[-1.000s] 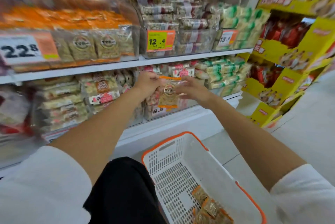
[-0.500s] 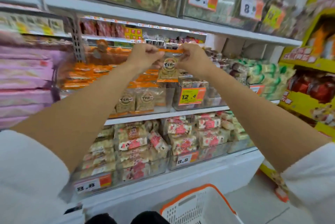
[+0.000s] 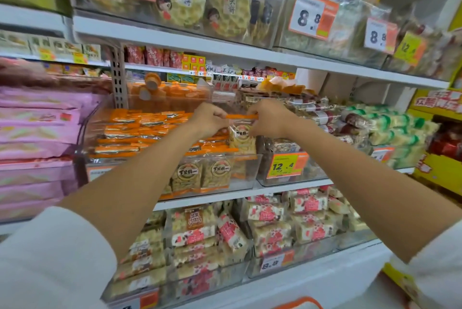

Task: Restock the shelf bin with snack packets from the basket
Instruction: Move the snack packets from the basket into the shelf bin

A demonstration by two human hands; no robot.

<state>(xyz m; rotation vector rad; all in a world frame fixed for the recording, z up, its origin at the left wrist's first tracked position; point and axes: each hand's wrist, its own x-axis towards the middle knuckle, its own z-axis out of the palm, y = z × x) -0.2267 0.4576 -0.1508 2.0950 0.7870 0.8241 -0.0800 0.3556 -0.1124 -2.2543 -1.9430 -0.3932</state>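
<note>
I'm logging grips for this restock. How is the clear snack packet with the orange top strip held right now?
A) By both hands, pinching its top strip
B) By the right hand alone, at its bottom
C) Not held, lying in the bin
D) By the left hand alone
A: the left hand and right hand each pinch an end of the top strip of the clear snack packet with the orange top strip.

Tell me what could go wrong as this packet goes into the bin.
1. The left hand and right hand pinch the snack packet only by its orange top strip, so it might slip and fall outside the clear bin.
2. The bin already looks crowded with stacked packets, so another may sit loose or slide out.
</note>
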